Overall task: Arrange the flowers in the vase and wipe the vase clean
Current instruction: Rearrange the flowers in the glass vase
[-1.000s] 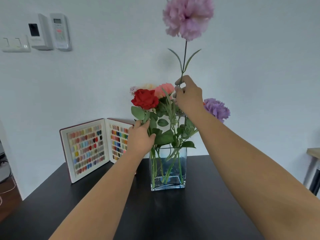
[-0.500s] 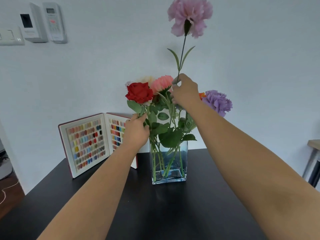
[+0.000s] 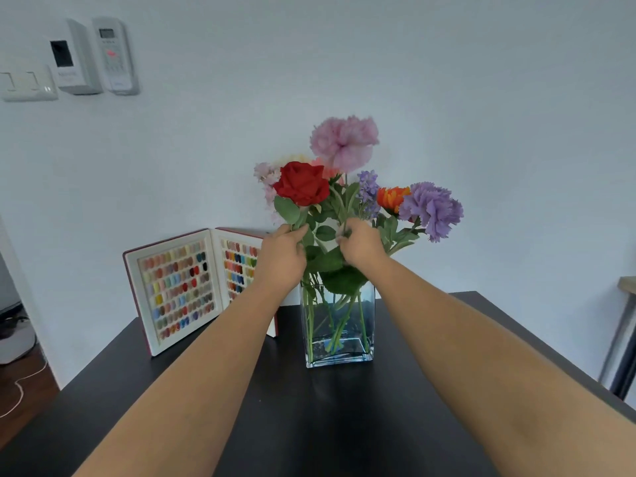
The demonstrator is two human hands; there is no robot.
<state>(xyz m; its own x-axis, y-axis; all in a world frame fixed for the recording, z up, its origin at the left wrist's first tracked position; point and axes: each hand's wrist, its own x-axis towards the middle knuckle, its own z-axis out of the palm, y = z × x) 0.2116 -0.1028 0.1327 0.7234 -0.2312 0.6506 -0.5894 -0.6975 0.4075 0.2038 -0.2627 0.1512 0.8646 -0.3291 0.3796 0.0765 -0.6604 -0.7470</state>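
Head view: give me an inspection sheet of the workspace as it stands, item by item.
Surface: black table, bare in front of the vase.
Job's things: clear rectangular vase upright, stems inside; pink carnation tallest, red rose, purple carnation, orange flower. No wiping cloth seen.
Clutter: open colour-swatch book standing to the vase's left, behind it.
Hands: left hand closed on the rose stem; right hand pinching the pink carnation's stem.
Cables: white cord on the floor, far left.
Surroundings: white wall; switch plate and two wall units upper left; another table's edge at right.
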